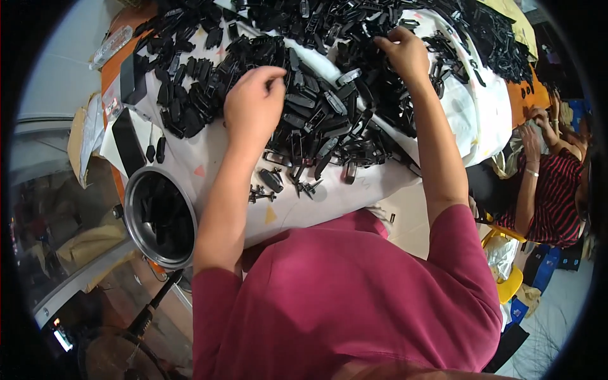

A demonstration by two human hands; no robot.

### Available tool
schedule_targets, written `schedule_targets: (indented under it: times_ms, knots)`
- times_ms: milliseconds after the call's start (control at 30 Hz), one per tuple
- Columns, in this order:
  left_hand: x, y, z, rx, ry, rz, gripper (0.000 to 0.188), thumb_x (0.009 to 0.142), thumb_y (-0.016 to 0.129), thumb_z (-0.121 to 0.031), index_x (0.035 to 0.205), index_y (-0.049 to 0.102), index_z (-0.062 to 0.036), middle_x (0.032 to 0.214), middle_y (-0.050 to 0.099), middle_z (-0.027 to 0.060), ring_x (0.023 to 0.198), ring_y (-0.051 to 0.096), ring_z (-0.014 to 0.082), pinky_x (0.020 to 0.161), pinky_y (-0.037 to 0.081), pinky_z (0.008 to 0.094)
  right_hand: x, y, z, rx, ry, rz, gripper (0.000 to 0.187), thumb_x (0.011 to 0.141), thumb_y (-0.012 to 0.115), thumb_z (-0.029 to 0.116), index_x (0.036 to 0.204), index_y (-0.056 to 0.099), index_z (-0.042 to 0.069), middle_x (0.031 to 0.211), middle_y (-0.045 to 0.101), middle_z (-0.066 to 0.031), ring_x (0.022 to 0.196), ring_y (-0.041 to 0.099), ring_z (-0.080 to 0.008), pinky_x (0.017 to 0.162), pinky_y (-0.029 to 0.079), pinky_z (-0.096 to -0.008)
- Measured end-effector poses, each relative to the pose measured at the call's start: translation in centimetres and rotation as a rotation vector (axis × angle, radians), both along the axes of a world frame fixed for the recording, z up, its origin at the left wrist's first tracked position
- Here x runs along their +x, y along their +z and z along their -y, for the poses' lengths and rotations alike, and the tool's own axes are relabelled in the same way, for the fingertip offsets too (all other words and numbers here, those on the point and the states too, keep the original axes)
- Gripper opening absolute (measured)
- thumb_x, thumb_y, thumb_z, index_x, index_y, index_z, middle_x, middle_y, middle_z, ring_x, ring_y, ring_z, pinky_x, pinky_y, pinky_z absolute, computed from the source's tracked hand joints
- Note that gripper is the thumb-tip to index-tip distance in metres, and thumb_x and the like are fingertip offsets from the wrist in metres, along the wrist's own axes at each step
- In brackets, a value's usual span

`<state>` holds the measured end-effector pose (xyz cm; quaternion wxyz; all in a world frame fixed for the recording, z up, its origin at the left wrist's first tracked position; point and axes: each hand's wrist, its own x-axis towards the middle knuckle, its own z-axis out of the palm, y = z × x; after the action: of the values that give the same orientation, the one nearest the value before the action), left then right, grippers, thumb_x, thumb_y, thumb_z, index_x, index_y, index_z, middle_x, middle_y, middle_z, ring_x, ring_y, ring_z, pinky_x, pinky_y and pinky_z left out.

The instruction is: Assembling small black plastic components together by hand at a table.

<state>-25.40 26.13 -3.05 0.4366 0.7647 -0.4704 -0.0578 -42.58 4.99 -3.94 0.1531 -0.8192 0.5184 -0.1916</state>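
Observation:
Small black plastic pieces (190, 92), many of them long and narrow, lie heaped over a white patterned cloth on the table. My left hand (253, 104) is at the left-middle of the heap, its fingers curled toward the thumb; whatever they hold, if anything, is hidden. Farther off to the right, my right hand (406, 54) reaches down into the dark pieces. Its thumb and fingers are drawn together at the heap, and I cannot make out what is between them. Loose pieces with prongs (307, 188) lie at the near edge of the heap.
A round metal bowl (133, 215) with black pieces inside stands at the left table edge. Beyond it lie a dark phone-like slab (128, 142) and a clear plastic bottle (111, 47). At the right, a person in a striped shirt (548, 199) sits beside the orange table.

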Motion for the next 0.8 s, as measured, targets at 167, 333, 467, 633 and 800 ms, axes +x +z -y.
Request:
schedule_targets:
  times_ms: [167, 333, 467, 633, 800]
  knots:
    - [0.7, -0.8, 4.6, 0.262, -0.204, 0.714, 0.015, 0.075, 0.054, -0.014, 0.081, 0.066, -0.0109, 0.084, 0.059, 0.0066, 0.075, 0.06, 0.0229, 0.062, 0.047, 0.0341, 0.8, 1.7, -4.5, 0.274, 0.178, 0.716, 0.023, 0.079, 0.064, 0.017, 0.074, 0.047, 0.002, 0.068, 0.057, -0.0018, 0.066, 0.059, -0.0084, 0.048, 0.043, -0.018]
    - [0.1, 0.2, 7.0, 0.641, -0.231, 0.937, 0.019, 0.073, 0.053, -0.011, 0.086, 0.067, -0.0081, 0.098, 0.056, 0.0073, 0.08, 0.06, 0.0227, 0.064, 0.047, 0.038, -0.5, 3.2, -8.1, 0.498, 0.145, 0.838, 0.019, 0.087, 0.052, 0.015, 0.098, 0.049, 0.001, 0.09, 0.06, -0.0075, 0.075, 0.06, -0.0133, 0.055, 0.05, -0.0227]
    - [1.5, -0.1, 7.7, 0.599, -0.277, 0.971, 0.016, 0.071, 0.055, -0.009, 0.083, 0.066, -0.0082, 0.086, 0.059, 0.0076, 0.074, 0.061, 0.0239, 0.06, 0.049, 0.0346, -1.3, 2.6, -9.7, 0.653, 0.121, 0.888, 0.017, 0.086, 0.052, 0.013, 0.099, 0.049, 0.001, 0.09, 0.06, -0.0077, 0.073, 0.06, -0.0132, 0.056, 0.049, -0.023]
    - [2.9, 1.1, 5.6, 0.277, -0.309, 0.846, 0.011, 0.074, 0.054, -0.011, 0.077, 0.064, -0.0118, 0.079, 0.061, 0.0047, 0.075, 0.061, 0.0229, 0.062, 0.049, 0.0339, -1.5, 2.1, -10.9, 0.668, 0.155, 0.919, 0.019, 0.085, 0.054, 0.012, 0.1, 0.049, 0.001, 0.09, 0.06, -0.0075, 0.073, 0.059, -0.0127, 0.056, 0.049, -0.0223]
    - [2.9, 3.7, 3.2, 0.319, -0.13, 0.333, 0.018, 0.077, 0.06, -0.018, 0.093, 0.063, -0.0097, 0.08, 0.063, 0.0049, 0.075, 0.061, 0.0184, 0.065, 0.047, 0.0294, 0.2, 2.8, -10.7, 0.617, 0.19, 0.902, 0.018, 0.086, 0.053, 0.01, 0.102, 0.049, 0.001, 0.092, 0.06, -0.0081, 0.075, 0.058, -0.0124, 0.057, 0.048, -0.0216]
